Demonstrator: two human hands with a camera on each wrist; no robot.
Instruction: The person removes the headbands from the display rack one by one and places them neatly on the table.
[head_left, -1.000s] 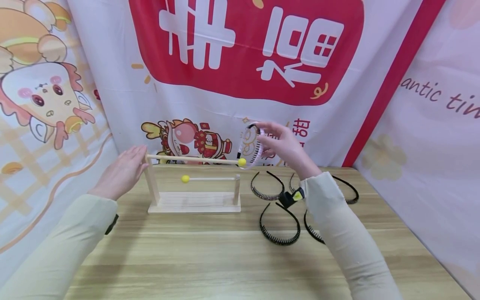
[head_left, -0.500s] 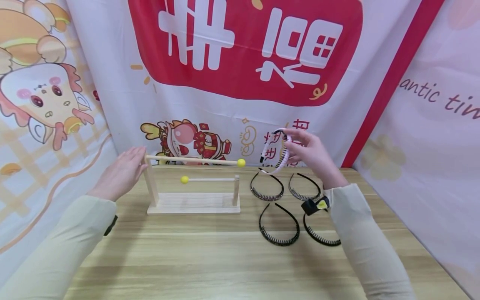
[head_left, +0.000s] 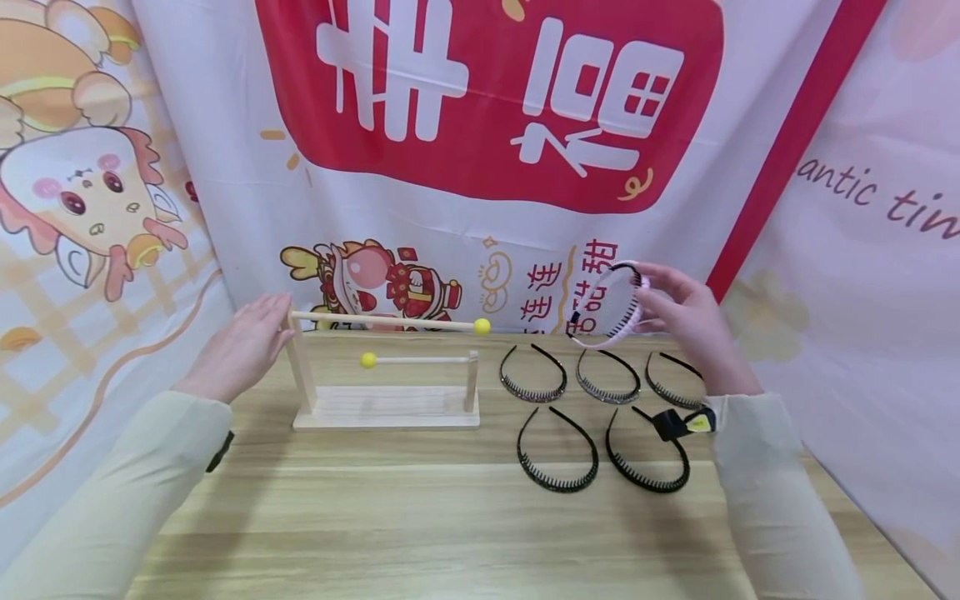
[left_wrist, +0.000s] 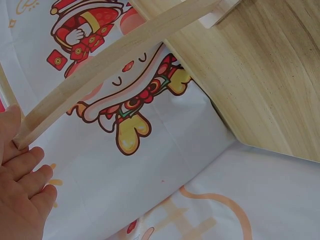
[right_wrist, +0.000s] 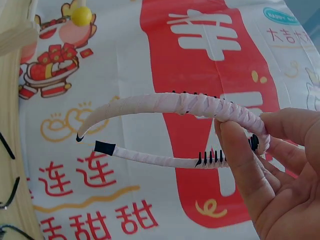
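Note:
My right hand (head_left: 686, 321) pinches a pale pink headband (head_left: 630, 317) with black inner teeth, held up above the back of the table. Seen from the right wrist, thumb and fingers grip the headband (right_wrist: 175, 105) at its curved middle, its two ends pointing left. My left hand (head_left: 240, 346) holds the top of the tall post of a wooden stand (head_left: 386, 407). In the left wrist view, bent fingers (left_wrist: 30, 165) lie at the post's (left_wrist: 100, 70) end. The stand has two horizontal rods, each tipped with a yellow ball (head_left: 482, 327); no headband hangs on either.
Several black toothed headbands (head_left: 558, 487) lie in two rows on the wooden table (head_left: 420, 517), right of the stand. A printed cloth (head_left: 420, 183) hangs behind the table, with more cloth at both sides.
My right hand has carried the pink headband rightward, away from the upper rod's yellow ball, uncovering more black headbands. My left hand stays on the stand's post.

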